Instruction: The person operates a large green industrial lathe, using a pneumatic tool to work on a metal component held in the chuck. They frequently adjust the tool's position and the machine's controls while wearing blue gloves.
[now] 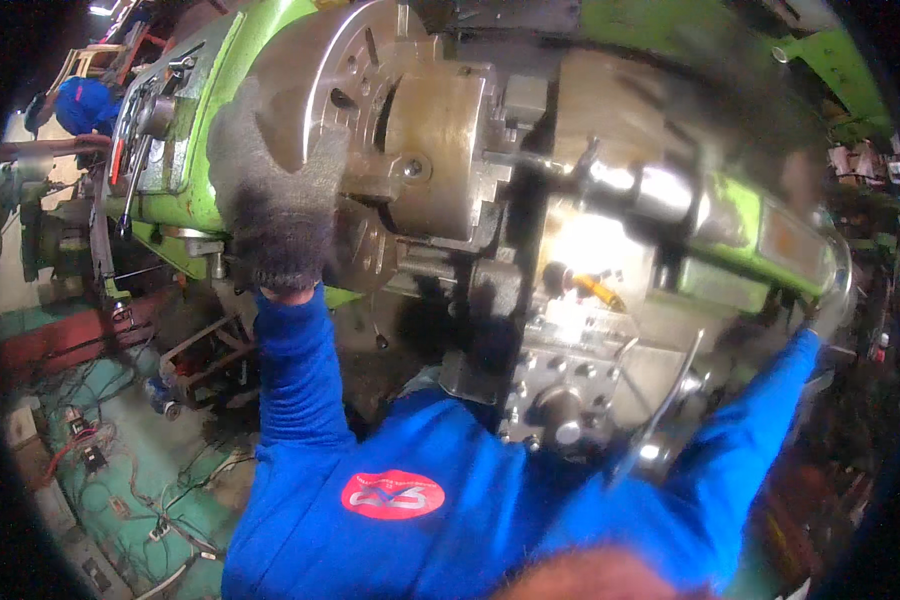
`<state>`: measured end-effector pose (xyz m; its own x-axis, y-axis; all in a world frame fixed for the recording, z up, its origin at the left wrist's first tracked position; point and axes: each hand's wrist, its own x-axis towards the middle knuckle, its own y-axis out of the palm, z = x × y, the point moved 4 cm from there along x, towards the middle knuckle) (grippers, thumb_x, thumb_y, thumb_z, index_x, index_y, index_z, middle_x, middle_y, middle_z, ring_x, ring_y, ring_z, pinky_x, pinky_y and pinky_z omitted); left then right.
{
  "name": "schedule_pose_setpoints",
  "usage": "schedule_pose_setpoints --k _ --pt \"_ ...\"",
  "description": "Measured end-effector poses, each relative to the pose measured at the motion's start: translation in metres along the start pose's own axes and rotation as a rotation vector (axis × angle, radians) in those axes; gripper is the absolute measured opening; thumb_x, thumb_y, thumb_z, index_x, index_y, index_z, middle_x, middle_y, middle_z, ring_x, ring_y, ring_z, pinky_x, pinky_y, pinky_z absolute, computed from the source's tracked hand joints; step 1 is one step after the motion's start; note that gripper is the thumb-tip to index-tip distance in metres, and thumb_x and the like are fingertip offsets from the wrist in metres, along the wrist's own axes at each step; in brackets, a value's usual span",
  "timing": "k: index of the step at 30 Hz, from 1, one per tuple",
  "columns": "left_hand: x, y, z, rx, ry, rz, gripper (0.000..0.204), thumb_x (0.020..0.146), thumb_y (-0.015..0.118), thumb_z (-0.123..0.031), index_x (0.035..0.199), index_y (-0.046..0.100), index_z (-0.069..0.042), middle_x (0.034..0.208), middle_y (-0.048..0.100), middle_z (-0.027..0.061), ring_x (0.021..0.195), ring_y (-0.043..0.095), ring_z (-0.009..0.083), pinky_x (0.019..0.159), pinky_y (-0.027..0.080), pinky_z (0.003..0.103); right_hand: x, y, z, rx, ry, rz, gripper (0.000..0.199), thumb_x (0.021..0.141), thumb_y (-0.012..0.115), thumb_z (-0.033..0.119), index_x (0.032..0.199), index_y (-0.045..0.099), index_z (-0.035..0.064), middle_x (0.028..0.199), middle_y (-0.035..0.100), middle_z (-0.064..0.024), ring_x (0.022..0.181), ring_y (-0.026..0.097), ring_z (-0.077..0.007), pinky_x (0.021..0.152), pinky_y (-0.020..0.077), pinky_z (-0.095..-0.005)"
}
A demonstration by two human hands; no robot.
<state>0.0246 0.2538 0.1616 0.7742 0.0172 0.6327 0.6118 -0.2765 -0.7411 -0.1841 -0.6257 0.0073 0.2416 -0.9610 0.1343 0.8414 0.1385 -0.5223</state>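
A dark grey glove covers my left hand (282, 195), which lies stretched along the rim of a big round lathe chuck (358, 75), thumb apart from the fingers. A thick, brownish metal workpiece (432, 150) is held at the face of the chuck. At the far right my right hand (822, 312) is at the end of the green tailstock (755, 225), by its round, shiny handwheel (843, 275); its fingers are hidden and blurred. The tailstock's bright spindle (660, 190) points toward the workpiece.
Below the spindle stands a bolted tool post (562, 405) with a bent lever (675, 385). A yellow-handled tool (595, 290) lies on the brightly lit carriage. Control levers (135, 175) sit on the green headstock at left. Cables (160, 510) run over the green floor. A blue-capped person (85, 105) is behind.
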Motion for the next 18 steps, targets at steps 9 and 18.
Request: schedule_pose_setpoints --k 9,18 --pt "0.008 -0.006 0.002 -0.062 -0.084 0.003 0.077 0.078 0.081 -0.046 0.143 0.054 -0.014 0.142 0.054 0.0188 0.126 0.055 0.0421 0.102 0.045 0.056 -0.220 -0.095 -0.105 -0.166 0.019 -0.114 0.075 0.103 0.052 0.057 0.126 0.063 -0.0136 0.123 0.069 -0.0262 0.107 0.066 -0.0367 0.098 0.0512 -0.0444" --pt "-0.004 -0.045 -0.012 -0.115 -0.012 -0.191 0.059 0.084 0.077 -0.035 0.133 0.059 -0.007 0.138 0.055 0.0182 0.124 0.055 0.0398 0.104 0.044 0.053 -0.478 -0.184 -0.204 -0.675 0.187 0.116 0.058 0.098 0.057 0.048 0.109 0.072 -0.0074 0.113 0.071 -0.0247 0.100 0.067 -0.0344 0.089 0.0522 -0.0462"
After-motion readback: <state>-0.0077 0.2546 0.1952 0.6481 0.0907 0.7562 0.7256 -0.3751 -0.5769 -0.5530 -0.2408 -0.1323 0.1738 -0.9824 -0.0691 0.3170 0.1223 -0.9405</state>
